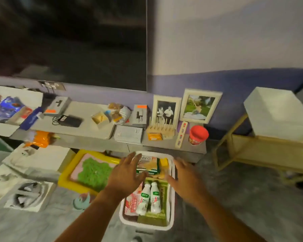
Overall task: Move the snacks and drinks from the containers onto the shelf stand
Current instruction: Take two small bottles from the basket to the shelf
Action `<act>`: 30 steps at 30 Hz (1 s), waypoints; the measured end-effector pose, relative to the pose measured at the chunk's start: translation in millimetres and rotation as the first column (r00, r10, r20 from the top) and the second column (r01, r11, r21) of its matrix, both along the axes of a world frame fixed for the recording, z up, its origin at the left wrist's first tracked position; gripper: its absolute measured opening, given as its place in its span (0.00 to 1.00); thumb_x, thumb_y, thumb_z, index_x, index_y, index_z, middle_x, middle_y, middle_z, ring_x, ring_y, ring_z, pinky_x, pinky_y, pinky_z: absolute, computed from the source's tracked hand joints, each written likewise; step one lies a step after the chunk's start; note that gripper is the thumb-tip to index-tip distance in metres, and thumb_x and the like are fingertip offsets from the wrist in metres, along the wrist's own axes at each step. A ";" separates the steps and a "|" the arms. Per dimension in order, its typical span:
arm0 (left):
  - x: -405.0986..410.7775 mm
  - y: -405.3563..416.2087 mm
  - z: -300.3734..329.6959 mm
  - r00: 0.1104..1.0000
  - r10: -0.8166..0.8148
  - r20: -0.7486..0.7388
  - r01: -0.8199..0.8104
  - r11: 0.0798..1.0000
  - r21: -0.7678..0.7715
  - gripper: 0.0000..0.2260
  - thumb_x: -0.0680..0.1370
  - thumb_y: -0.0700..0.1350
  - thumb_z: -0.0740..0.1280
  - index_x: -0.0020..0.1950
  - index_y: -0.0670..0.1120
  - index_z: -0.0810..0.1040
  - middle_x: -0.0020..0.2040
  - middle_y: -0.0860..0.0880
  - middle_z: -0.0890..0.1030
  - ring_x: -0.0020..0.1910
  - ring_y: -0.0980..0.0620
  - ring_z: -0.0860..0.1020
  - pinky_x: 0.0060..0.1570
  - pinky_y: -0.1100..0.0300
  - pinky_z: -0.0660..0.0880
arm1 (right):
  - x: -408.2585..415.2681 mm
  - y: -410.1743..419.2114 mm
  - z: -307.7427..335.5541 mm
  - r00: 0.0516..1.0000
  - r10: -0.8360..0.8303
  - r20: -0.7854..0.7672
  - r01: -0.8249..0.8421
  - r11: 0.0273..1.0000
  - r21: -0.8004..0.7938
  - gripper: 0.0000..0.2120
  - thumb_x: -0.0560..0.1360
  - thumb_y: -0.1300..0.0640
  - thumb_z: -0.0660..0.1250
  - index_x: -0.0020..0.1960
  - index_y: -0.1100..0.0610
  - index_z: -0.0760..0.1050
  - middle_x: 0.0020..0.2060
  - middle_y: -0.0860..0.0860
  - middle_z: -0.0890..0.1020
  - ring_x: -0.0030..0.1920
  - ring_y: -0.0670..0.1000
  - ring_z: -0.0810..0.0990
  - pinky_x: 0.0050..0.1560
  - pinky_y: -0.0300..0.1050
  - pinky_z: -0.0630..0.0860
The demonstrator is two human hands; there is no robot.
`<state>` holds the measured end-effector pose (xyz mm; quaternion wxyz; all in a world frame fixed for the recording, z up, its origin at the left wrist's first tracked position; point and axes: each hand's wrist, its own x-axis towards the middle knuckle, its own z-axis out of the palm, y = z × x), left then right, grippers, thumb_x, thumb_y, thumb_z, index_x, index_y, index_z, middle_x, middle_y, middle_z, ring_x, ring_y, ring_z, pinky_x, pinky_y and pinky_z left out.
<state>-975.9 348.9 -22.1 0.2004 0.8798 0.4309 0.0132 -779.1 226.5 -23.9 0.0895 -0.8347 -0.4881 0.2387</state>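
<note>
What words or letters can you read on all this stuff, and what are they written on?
"AD": red letters on each of the two white bottles in the white bin.
Green-edged snack pack in the bin: print too blurred to read.
Red and white packet beside the bottles: print too blurred to read.
Red-lidded jar on the low shelf: label too blurred to read.
</note>
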 end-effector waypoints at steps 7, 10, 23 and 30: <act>3.0 7.6 -139.3 0.995 0.031 -0.090 -0.049 0.977 -0.208 0.25 0.76 0.58 0.67 0.70 0.51 0.68 0.63 0.46 0.76 0.60 0.44 0.76 0.53 0.49 0.77 | -44.1 11.0 -126.4 0.961 -0.215 -0.174 0.201 0.975 -0.096 0.24 0.78 0.47 0.68 0.71 0.50 0.65 0.66 0.48 0.74 0.63 0.51 0.77 0.60 0.49 0.77; 7.8 -3.7 -205.9 0.986 0.034 -0.162 -0.084 0.946 -0.314 0.25 0.75 0.59 0.68 0.68 0.50 0.69 0.63 0.47 0.77 0.61 0.46 0.77 0.55 0.49 0.77 | -61.2 8.4 -199.5 0.937 -0.285 -0.200 0.245 0.948 -0.204 0.25 0.76 0.46 0.69 0.69 0.50 0.65 0.64 0.50 0.74 0.59 0.52 0.78 0.57 0.53 0.79; 19.9 -14.0 -288.5 0.985 0.158 -0.063 -0.168 0.857 -0.487 0.37 0.53 0.71 0.76 0.56 0.56 0.72 0.46 0.57 0.79 0.40 0.58 0.81 0.36 0.59 0.78 | -66.6 -3.3 -285.8 0.772 -0.511 -0.377 0.453 0.859 -0.237 0.15 0.68 0.46 0.77 0.49 0.46 0.75 0.39 0.45 0.82 0.37 0.41 0.81 0.33 0.42 0.79; 95.1 -4.4 -148.7 0.951 0.063 0.303 0.095 0.873 -0.479 0.28 0.61 0.47 0.82 0.53 0.57 0.70 0.43 0.58 0.81 0.43 0.63 0.80 0.35 0.68 0.76 | 1.8 -21.9 -157.5 0.631 -0.518 -0.578 0.658 0.751 0.045 0.20 0.65 0.57 0.79 0.52 0.49 0.73 0.42 0.46 0.83 0.42 0.38 0.82 0.37 0.33 0.76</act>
